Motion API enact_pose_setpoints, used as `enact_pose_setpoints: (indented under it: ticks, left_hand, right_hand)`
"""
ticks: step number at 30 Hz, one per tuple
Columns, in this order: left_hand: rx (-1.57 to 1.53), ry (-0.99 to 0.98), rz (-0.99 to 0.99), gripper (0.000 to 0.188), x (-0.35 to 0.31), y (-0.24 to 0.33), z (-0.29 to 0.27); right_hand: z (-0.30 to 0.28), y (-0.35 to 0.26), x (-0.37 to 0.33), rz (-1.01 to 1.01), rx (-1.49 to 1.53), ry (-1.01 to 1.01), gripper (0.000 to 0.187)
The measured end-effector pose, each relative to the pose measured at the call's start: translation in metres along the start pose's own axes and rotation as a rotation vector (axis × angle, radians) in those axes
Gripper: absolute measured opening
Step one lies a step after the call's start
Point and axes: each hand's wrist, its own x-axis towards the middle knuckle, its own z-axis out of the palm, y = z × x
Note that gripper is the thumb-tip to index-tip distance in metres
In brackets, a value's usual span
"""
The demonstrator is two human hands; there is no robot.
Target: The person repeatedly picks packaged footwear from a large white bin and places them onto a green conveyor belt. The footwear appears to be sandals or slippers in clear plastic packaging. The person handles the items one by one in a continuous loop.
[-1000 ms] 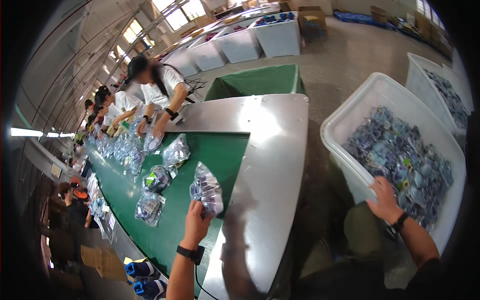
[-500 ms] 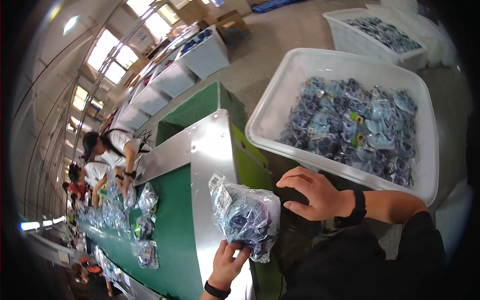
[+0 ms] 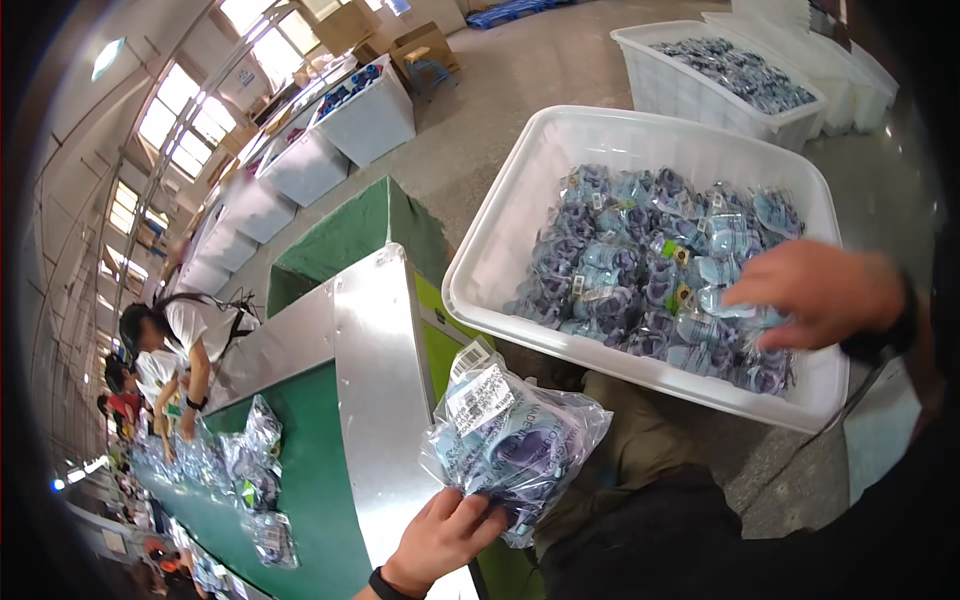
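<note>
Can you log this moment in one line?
left hand: holding bag; right hand: over bin; bin: many bags; belt: more bags

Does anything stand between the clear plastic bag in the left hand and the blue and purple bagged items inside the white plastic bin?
Yes: the bin's near rim lies between the clear plastic bag and the bagged items.
</note>
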Motion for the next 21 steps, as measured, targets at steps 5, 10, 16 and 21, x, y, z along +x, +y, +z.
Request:
enact_pose_setpoints:
  ticks: [5,10,16,21]
  left_hand:
    - [-0.065,0.018,-0.024,0.032,0.007,-0.002,-0.009]
    - [-0.164,0.009,-0.075,0.030,0.018,0.006,-0.017]
    - [-0.444,0.117,-0.154,0.036,0.042,0.013,-0.013]
    - [-0.738,0.077,-0.352,0.040,0.065,0.016,-0.011]
  right_hand:
    - [-0.150,-0.005,0.005,0.525,-0.030,-0.174,0.055]
    - [-0.198,-0.035,0.083,0.200,-0.155,0.083,0.058]
    - [-0.007,-0.072,0.173,-0.625,0.359,0.394,0.070]
    - [0.099,-0.116,0.150,-0.697,0.294,0.325,0.099]
